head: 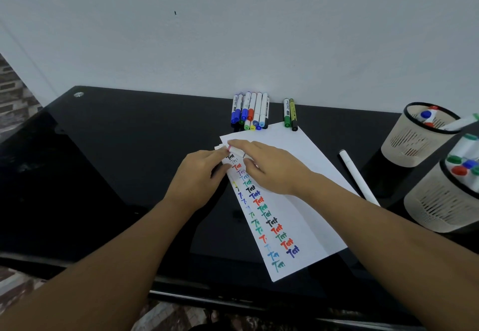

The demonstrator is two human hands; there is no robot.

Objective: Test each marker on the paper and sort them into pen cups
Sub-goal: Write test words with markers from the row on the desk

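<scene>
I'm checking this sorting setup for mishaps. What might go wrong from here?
The right hand and left hand work a marker over the paper; ink may smear the written words. The loose white marker lies by the right forearm and could roll. The near pen cup sits near that elbow.

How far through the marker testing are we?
Well along: the paper carries two columns of coloured "Test" marks, and both cups hold markers. In hand: both hands hold a white marker at the paper's top. Left: a row of markers and a pair by the wall, plus one white marker beside the paper.
</scene>
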